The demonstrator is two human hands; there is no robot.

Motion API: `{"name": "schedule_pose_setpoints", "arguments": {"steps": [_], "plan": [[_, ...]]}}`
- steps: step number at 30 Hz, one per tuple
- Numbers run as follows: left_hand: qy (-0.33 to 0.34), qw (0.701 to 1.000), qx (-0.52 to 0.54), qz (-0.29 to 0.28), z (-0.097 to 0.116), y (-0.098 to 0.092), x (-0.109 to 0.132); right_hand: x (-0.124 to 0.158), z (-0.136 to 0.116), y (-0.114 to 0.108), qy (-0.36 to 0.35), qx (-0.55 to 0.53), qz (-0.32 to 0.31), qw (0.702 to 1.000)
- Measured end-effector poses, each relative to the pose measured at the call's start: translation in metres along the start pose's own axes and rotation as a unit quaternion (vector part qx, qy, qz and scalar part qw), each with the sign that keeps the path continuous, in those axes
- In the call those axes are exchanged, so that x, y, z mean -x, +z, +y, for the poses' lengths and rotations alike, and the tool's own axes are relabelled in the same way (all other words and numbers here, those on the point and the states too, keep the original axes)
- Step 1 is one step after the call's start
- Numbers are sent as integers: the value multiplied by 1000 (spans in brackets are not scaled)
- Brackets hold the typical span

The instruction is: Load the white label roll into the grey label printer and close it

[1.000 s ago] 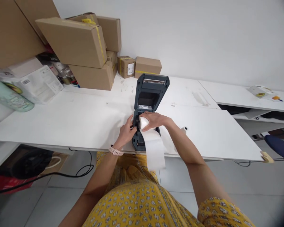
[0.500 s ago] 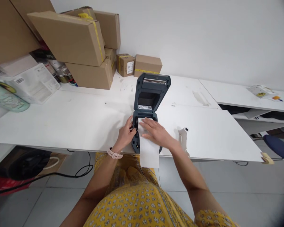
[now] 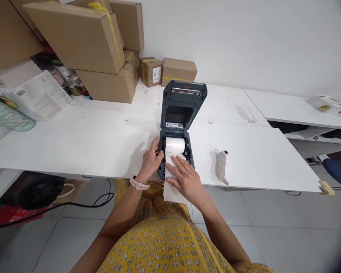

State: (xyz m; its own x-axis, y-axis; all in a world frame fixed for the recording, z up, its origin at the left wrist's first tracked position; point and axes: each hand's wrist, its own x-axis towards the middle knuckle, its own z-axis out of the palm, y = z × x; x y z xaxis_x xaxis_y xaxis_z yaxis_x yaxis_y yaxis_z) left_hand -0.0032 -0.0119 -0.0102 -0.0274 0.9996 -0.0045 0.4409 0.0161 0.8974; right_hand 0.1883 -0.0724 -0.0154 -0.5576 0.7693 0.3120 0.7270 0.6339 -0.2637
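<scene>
Desk [image 3: 113, 129] runs across the view; a stack of cartons [image 3: 102, 85] stands at its far left, the visible sides closed, so what is in them cannot be told; a taped box [image 3: 179, 71] and a labelled box [image 3: 151, 72] sit side by side behind the printer [image 3: 174, 132], their contents likewise hidden; the printer stands at the front edge with its lid [image 3: 182, 104] raised and tilted back, and its base holds the roll [image 3: 175, 145], seated between dark holders at either end; the roll's long axis lies left to right across the base; it is just beyond the fingertips of the right hand [image 3: 184, 178] and just to the right of the left hand [image 3: 152, 161]; the right fingers look slightly nearer; they are extended and a little spread, laid over the strip [image 3: 170, 193] and clutching nothing; the left fingers rest against the printer's left side, thumb at the rim, and whether they grip it or merely brace it cannot be told; the strip runs from the roll toward the person, passes beneath the right hand and extends past the front edge; a small roll [image 3: 221, 167] lies to the right of the printer, apart from both hands, its loose end trailing toward the front edge.
</scene>
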Motion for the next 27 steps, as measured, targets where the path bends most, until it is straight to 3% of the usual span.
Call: {"name": "schedule_pose_setpoints", "arguments": {"steps": [16, 24, 27], "plan": [[-8, 1000, 14, 7, 3, 2, 2, 9, -1, -5, 0, -15, -28, 999], [35, 995, 92, 16, -18, 8, 0, 11, -2, -7, -14, -29, 33, 999], [23, 991, 134, 14, -24, 12, 4, 11, -1, -6, -18, -29, 41, 999]]}}
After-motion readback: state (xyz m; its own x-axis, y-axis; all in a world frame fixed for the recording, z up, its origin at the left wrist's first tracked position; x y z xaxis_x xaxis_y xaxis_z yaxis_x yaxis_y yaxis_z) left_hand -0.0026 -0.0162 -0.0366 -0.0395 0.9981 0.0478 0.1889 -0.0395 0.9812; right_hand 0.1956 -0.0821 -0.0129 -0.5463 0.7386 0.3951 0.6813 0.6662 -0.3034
